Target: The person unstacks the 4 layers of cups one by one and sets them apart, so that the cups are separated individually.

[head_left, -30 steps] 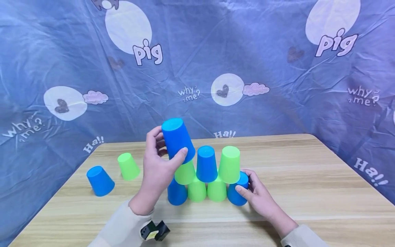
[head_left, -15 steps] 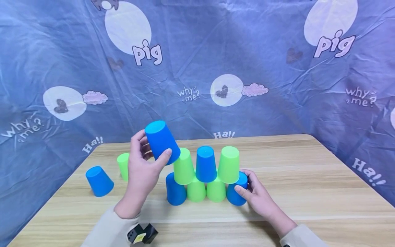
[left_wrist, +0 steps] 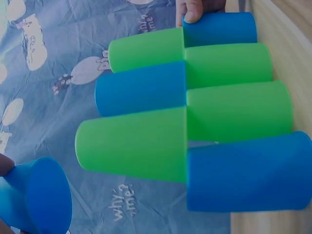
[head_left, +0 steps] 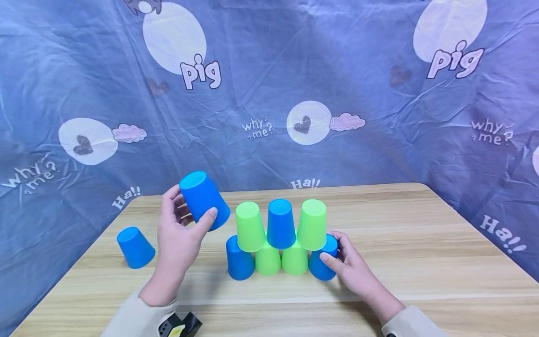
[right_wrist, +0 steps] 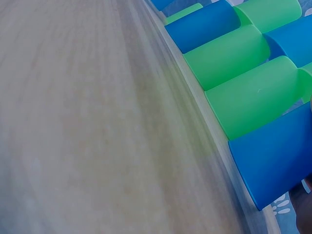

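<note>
My left hand (head_left: 178, 243) grips a blue cup (head_left: 202, 199), thumb in front and fingers behind, holding it tilted in the air left of the stack. Its open mouth shows in the left wrist view, where the blue cup (left_wrist: 48, 195) is apart from the stack. My right hand (head_left: 351, 267) holds the blue cup (head_left: 322, 269) at the right end of the bottom row. That row also has two green cups (head_left: 268, 262) and a blue cup (head_left: 240, 260) at the left end. On top stand a green cup (head_left: 250, 227), a blue cup (head_left: 281, 224) and another green cup (head_left: 313, 224), all upside down.
A loose blue cup (head_left: 136, 248) stands upside down at the left of the wooden table (head_left: 421, 262). Past the bottom row, the right wrist view shows part of a green cup (right_wrist: 183, 13). A printed blue cloth (head_left: 261, 70) hangs behind the table.
My left hand has moved left and slightly down with the blue cup, away from above the stack, and now hides the loose green cup in the head view. My right hand has stayed put.
</note>
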The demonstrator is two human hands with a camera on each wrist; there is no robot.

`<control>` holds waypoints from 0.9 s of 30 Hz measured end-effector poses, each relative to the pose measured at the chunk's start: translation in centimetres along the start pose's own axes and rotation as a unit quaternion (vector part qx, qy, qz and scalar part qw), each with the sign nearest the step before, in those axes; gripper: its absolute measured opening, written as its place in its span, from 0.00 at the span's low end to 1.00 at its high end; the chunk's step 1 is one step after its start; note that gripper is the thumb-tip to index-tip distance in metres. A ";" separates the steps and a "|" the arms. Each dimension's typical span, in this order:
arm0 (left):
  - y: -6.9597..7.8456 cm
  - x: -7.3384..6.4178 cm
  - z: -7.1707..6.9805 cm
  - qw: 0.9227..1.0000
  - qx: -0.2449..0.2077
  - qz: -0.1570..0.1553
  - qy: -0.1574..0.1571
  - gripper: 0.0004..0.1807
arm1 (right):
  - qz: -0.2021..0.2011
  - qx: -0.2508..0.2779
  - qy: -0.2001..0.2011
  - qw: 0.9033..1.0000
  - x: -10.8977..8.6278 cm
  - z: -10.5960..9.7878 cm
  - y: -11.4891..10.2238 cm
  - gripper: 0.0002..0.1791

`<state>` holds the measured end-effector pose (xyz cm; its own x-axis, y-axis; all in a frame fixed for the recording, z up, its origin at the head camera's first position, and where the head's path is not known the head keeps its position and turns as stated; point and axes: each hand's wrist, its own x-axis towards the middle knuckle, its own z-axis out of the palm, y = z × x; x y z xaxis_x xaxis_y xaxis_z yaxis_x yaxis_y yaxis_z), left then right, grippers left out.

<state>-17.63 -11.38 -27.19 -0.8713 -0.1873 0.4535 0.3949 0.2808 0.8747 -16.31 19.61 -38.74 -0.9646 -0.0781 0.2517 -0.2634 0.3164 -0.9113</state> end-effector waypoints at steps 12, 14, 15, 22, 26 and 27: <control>-2.1 -0.5 -1.6 0.998 0.039 -0.031 0.025 0.36 | 0.009 0.000 -0.001 1.000 0.0 0.1 0.0 0.24; -2.3 -0.5 -1.8 0.998 0.047 -0.033 0.030 0.36 | 0.009 0.001 0.001 1.000 0.0 0.1 0.1 0.24; -2.5 -0.5 -1.9 0.998 0.051 -0.035 0.033 0.35 | 0.008 0.002 0.001 1.000 0.0 0.1 0.1 0.24; -3.5 -0.4 -2.6 0.995 0.077 -0.061 0.033 0.36 | 0.008 0.001 0.002 1.000 0.0 0.1 0.0 0.24; -4.1 -0.4 -3.1 0.993 0.090 -0.075 0.023 0.36 | 0.007 0.002 0.001 1.000 0.1 0.1 0.0 0.24; -4.2 -0.4 -3.1 0.992 0.095 -0.078 0.023 0.36 | 0.008 0.002 0.001 1.000 0.1 0.1 0.0 0.24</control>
<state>-18.01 -15.43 -30.50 -0.9017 -0.2837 0.3263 0.1906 0.4164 0.8890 -16.37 19.54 -38.75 -0.9686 -0.0714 0.2382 -0.2485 0.3133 -0.9166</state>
